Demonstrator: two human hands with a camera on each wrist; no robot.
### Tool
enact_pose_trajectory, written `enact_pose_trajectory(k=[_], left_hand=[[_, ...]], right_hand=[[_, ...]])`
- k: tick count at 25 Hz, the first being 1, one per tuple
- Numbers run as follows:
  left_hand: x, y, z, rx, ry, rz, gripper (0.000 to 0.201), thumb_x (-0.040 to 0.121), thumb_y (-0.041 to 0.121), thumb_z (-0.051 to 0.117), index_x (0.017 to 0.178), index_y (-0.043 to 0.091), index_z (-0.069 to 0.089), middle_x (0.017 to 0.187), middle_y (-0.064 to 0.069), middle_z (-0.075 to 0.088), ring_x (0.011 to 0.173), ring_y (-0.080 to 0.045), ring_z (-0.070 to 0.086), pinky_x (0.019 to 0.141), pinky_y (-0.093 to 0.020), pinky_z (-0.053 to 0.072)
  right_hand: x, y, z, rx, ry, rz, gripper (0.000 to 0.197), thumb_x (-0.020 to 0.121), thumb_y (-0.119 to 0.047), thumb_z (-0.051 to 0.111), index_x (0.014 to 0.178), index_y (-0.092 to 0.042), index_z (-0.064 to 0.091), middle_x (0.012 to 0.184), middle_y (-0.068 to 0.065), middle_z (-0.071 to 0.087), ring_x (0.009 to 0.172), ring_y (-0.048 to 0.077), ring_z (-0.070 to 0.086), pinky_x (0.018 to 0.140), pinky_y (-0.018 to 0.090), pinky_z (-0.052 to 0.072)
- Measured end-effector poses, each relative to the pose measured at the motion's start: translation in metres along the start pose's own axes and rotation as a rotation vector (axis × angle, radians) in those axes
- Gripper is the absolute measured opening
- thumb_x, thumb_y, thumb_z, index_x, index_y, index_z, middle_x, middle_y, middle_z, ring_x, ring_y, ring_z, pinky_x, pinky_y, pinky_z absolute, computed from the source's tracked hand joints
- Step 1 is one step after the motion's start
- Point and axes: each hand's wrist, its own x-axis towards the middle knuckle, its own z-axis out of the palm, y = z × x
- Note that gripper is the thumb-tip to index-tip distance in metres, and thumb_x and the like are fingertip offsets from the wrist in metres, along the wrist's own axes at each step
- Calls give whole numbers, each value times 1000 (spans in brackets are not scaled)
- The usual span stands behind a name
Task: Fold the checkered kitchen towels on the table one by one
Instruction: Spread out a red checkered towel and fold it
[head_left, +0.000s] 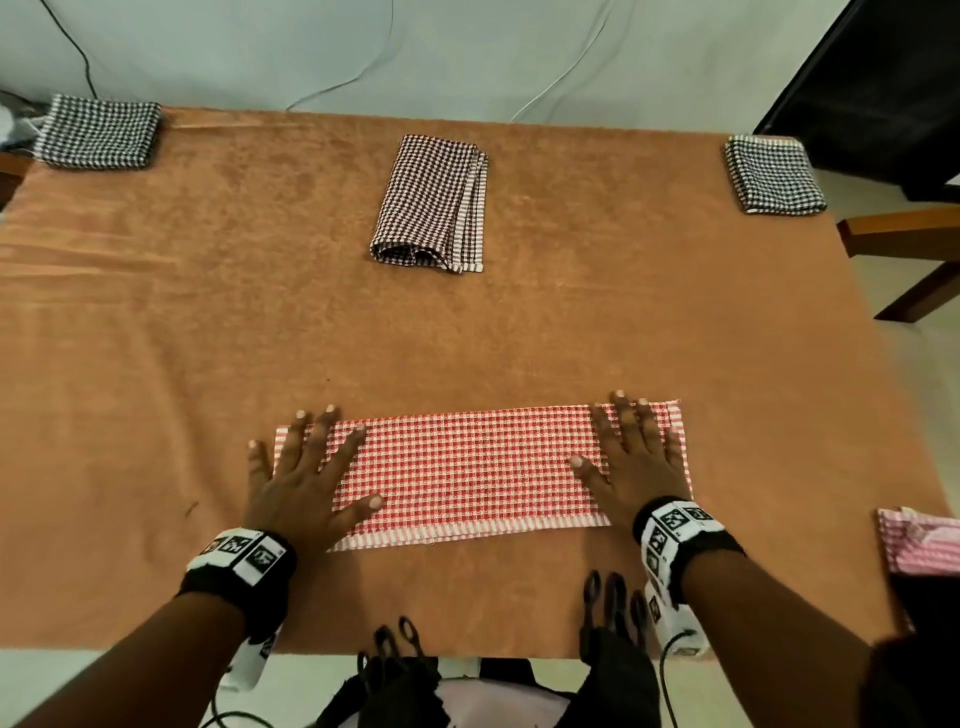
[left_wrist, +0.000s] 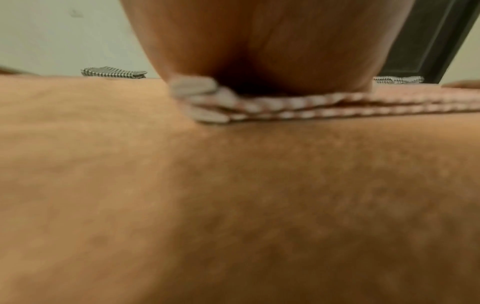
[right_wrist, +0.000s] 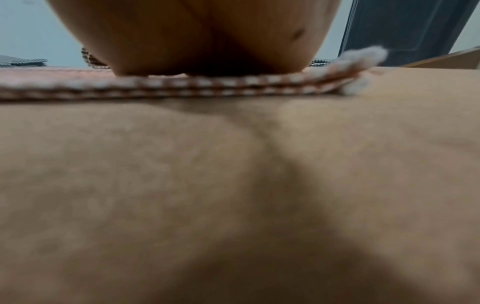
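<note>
A red-and-white checkered towel (head_left: 467, 467) lies folded into a long strip near the table's front edge. My left hand (head_left: 306, 467) presses flat on its left end with fingers spread. My right hand (head_left: 634, 457) presses flat on its right end the same way. The wrist views show each palm (left_wrist: 259, 51) (right_wrist: 194, 37) from below, resting on the stacked towel layers (left_wrist: 311, 107) (right_wrist: 182, 84). A brown checkered towel (head_left: 431, 202), loosely folded, lies at the table's middle back.
Black checkered folded towels sit at the back left corner (head_left: 98, 132) and back right corner (head_left: 774, 174). A pink checkered cloth (head_left: 919, 540) lies at the right edge. An orange cloth (head_left: 208, 338) covers the table. A wooden chair (head_left: 904, 244) stands to the right.
</note>
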Motion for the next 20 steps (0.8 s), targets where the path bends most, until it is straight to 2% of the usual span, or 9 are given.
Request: enact_pose_trajectory(k=[4,8,10,11,13,15,16,18,20], left_hand=[[-3,-6,0,-1,-20,-25,97,73,94,10,155,43,2,166,2,-12,153,-29,-8,115,-67,-1],[-3,-4,-2,-18,-23,-26,100,71,95,5,155,43,-1,164,4,-18,152,-27,-15,115,-67,-5],[-4,-2,-4,-28,-23,-30,102,68,95,1,155,41,-5,162,3,-25,150,-26,-20,114,-67,-9],[-4,-1,-6,-43,-19,-34,103,68,95,0,155,40,-9,161,3,-28,150,-26,-23,114,-67,-11],[-4,7,-13,-95,1,-46,103,69,94,3,153,39,-16,159,3,-32,149,-26,-24,113,-67,-12],[-3,24,-24,-155,53,-34,102,73,90,16,154,37,-15,162,1,-27,151,-28,-20,113,-66,-9],[0,36,-31,-181,88,-10,100,76,85,25,156,36,-7,165,-2,-20,152,-30,-13,113,-66,-5],[6,64,-43,-204,166,80,88,80,72,42,155,36,15,166,-7,1,151,-35,9,113,-68,13],[14,97,-53,-225,246,209,68,82,59,50,145,33,40,160,-8,26,141,-36,33,106,-63,34]], right_hand=[[0,19,-3,-16,0,65,76,87,-77,9,150,-42,-14,156,-12,-30,147,16,-21,117,58,-6],[2,22,-2,-2,-2,53,79,83,-78,6,150,-42,-13,157,-11,-29,147,17,-21,116,59,-6],[-1,21,-4,45,23,35,81,83,-77,11,152,-40,-8,158,-8,-27,148,19,-19,116,58,-5],[-5,22,-6,77,67,43,82,85,-75,19,154,-37,-1,161,-4,-21,149,23,-14,116,57,-2],[-21,28,-10,151,189,142,79,87,-63,45,153,-28,19,163,8,8,147,33,10,115,54,16],[-43,37,-10,328,265,305,71,82,-42,66,143,-20,39,144,18,39,129,40,38,104,50,38],[-53,41,-7,422,277,357,66,79,-34,71,138,-17,46,132,19,49,119,40,47,97,47,43],[-66,44,-1,551,268,373,49,77,-26,74,123,-15,60,113,16,64,106,35,55,88,39,45],[-68,45,2,727,248,418,37,76,-22,77,111,-16,67,102,9,72,96,28,62,82,34,47]])
